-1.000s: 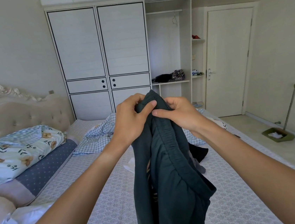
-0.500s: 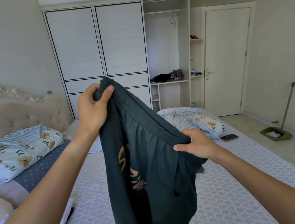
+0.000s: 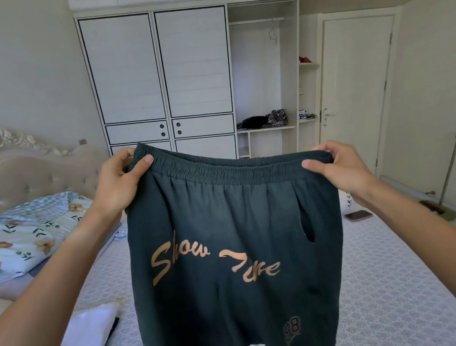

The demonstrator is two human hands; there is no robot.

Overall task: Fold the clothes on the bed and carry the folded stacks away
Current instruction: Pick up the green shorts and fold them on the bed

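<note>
You have the shorts up in the air in front of you, above the bed, and both hands are on the waistband. Your left hand pinches the waistband's left end, thumb over the front and fingers curled behind; your right hand grips the right end the same way. The waistband runs crosswise between your hands, slightly higher at the left hand than at the right, and the legs hang straight down from it toward the bed. The printed side faces you.

That is the relation to mind: the long edge lies left to right, stretched between the hands, with neither hand nearer to the shorts than the other. My judgement is that the fold will likely bring one end across to the other, or the shorts go flat onto the bed below first.
</note>
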